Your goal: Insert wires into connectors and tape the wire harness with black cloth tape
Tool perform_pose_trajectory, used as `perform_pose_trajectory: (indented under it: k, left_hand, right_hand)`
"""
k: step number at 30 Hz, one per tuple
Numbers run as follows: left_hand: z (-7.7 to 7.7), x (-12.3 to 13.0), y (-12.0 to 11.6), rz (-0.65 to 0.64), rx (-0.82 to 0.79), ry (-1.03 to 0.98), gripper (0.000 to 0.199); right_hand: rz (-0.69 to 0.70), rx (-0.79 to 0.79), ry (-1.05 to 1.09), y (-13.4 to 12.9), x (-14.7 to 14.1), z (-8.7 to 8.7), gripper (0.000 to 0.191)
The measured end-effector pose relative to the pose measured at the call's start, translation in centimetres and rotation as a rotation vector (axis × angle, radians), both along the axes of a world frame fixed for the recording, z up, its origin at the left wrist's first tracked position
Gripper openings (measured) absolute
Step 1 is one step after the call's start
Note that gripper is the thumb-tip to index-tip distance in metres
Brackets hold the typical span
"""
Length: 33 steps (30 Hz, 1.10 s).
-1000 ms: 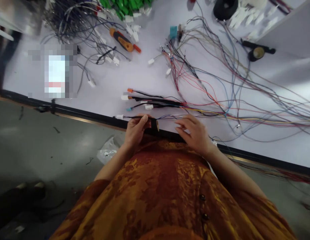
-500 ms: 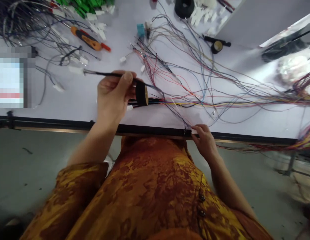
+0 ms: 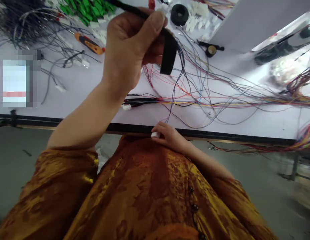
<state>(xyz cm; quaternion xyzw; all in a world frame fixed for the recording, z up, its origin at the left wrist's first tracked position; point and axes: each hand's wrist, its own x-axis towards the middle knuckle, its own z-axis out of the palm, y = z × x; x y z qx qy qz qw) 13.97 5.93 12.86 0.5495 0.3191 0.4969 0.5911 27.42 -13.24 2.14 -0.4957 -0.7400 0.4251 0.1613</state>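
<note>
My left hand [image 3: 135, 46] is raised over the table, thumb and fingers pinched round a black taped wire bundle [image 3: 130, 8]. From the same hand hangs a roll of black tape [image 3: 169, 55], seen edge-on. Thin dark wires [image 3: 179, 66] run from there down toward the table's front edge. At that edge my right hand [image 3: 168, 136] is closed on a small white connector [image 3: 155, 134], with wires rising behind the fingers. Another white connector [image 3: 126, 107] lies beside black-sleeved wires [image 3: 142, 99] on the table.
An orange and black screwdriver [image 3: 89, 44] lies at the left, near a tangle of dark wires [image 3: 17, 23]. Green connectors [image 3: 87, 10] are heaped at the back. A thick black tape roll [image 3: 179, 14] and a smaller one [image 3: 210, 50] lie to the right. Loose coloured wires [image 3: 235, 83] stretch rightward.
My left hand has moved up and right, lifting the taped bundle and the tape roll. My right hand has shifted left along the table edge, and its white connector shows more clearly.
</note>
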Motion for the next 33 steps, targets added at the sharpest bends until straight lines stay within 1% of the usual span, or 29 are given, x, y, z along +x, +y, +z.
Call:
perform_pose_trajectory:
  k: [2, 3, 4, 5, 6, 7, 9, 10, 11, 12, 14, 15, 16, 18, 20, 22, 23, 24, 25, 26, 28, 29, 30, 31, 32, 33]
  left_hand:
    - [1.2, 0.3, -0.3, -0.017, 0.06, 0.058, 0.023]
    - [1.8, 0.3, -0.5, -0.022, 0.093, 0.086, 0.024]
    - [2.5, 0.4, -0.7, -0.029, 0.128, 0.11, 0.023]
    - [3.1, 0.4, -1.0, -0.038, 0.162, 0.136, 0.022]
    - [3.7, 0.5, -1.2, -0.047, 0.193, 0.167, 0.021]
    - [4.3, 0.6, -1.5, -0.062, 0.222, 0.204, 0.023]
    - [5.1, 0.9, -2.0, -0.098, 0.288, 0.268, 0.038]
    - [5.3, 1.1, -2.2, -0.109, 0.312, 0.286, 0.047]
    - [5.5, 1.3, -2.3, -0.12, 0.321, 0.293, 0.056]
    - [5.7, 1.6, -2.5, -0.132, 0.322, 0.296, 0.061]
    - [5.9, 2.0, -2.6, -0.135, 0.302, 0.305, 0.064]
    - [6.0, 2.2, -2.5, -0.129, 0.29, 0.296, 0.063]
    - [6.0, 2.2, -2.4, -0.12, 0.28, 0.284, 0.062]
    - [5.7, 2.0, -2.0, -0.069, 0.245, 0.25, 0.056]
    - [4.7, 1.2, -1.7, -0.026, 0.208, 0.174, 0.039]
    - [2.7, -0.1, -2.2, 0.003, 0.148, 0.057, 0.018]
    - [1.4, -0.8, -2.8, 0.035, 0.098, -0.018, 0.01]
    - [0.0, -1.7, -3.7, 0.04, 0.038, -0.059, 0.008]
    - [-1.4, -2.5, -4.9, 0.051, 0.018, -0.108, 0.01]
    - [-2.9, -3.3, -6.3, 0.054, -0.03, -0.081, 0.013]
    - [-5.6, -4.8, -9.3, 0.079, -0.113, 0.027, 0.02]
    - [-6.8, -5.5, -10.7, 0.118, -0.152, 0.06, 0.021]
    - [-7.9, -6.0, -12.0, 0.167, -0.205, 0.078, 0.021]
    - [-8.9, -6.5, -13.1, 0.209, -0.261, 0.097, 0.022]
    - [-9.7, -6.9, -13.9, 0.241, -0.326, 0.112, 0.024]
    - [-10.4, -7.2, -14.4, 0.272, -0.384, 0.116, 0.026]
  right_hand:
    - [0.112, -0.039, -0.043, 1.2, -1.8, -1.0, 0.023]
    - [0.148, -0.051, -0.058, 1.6, -2.3, -1.1, 0.026]
    - [0.155, -0.052, -0.055, 1.8, -2.4, -0.9, 0.026]
    - [0.112, -0.035, -0.032, 1.9, -2.2, -0.5, 0.021]
    - [0.0, 0.008, 0.005, 2.0, -1.6, 0.0, 0.015]
    - [-0.176, 0.073, 0.041, 2.2, -0.8, 0.5, 0.014]
    - [-0.58, 0.209, 0.104, 3.1, 1.0, 1.1, 0.02]
    - [-0.73, 0.24, 0.133, 3.8, 1.7, 1.1, 0.023]
    - [-0.806, 0.226, 0.168, 4.6, 2.3, 1.0, 0.028]
    - [-0.796, 0.169, 0.214, 5.5, 2.6, 0.9, 0.032]
    - [-0.654, 0.033, 0.34, 7.2, 2.6, 0.7, 0.032]
    - [-0.599, 0.001, 0.408, 7.8, 2.5, 0.9, 0.036]
    - [-0.573, 0.003, 0.472, 8.2, 2.4, 1.3, 0.044]
    - [-0.593, 0.06, 0.564, 8.2, 3.0, 2.7, 0.054]
    - [-0.622, 0.071, 0.588, 7.1, 5.0, 4.5, 0.056]
    - [-0.598, -0.036, 0.555, 5.4, 8.1, 5.9, 0.056]
    - [-0.546, -0.146, 0.489, 4.5, 9.9, 6.3, 0.055]
    - [-0.485, -0.236, 0.389, 3.6, 11.7, 6.5, 0.053]
    - [-0.411, -0.31, 0.234, 2.8, 13.3, 6.5, 0.049]
    - [-0.387, -0.319, 0.066, 2.3, 14.5, 6.5, 0.045]
    - [-0.48, -0.198, -0.161, 1.9, 15.6, 6.4, 0.037]
    - [-0.556, -0.095, -0.206, 2.2, 15.3, 6.3, 0.032]
    - [-0.613, 0.021, -0.205, 2.9, 14.4, 6.2, 0.027]
    - [-0.622, 0.125, -0.176, 3.8, 13.0, 6.1, 0.023]
    - [-0.574, 0.212, -0.137, 5.0, 11.1, 5.7, 0.02]
    - [-0.471, 0.287, -0.098, 6.3, 8.9, 5.3, 0.017]
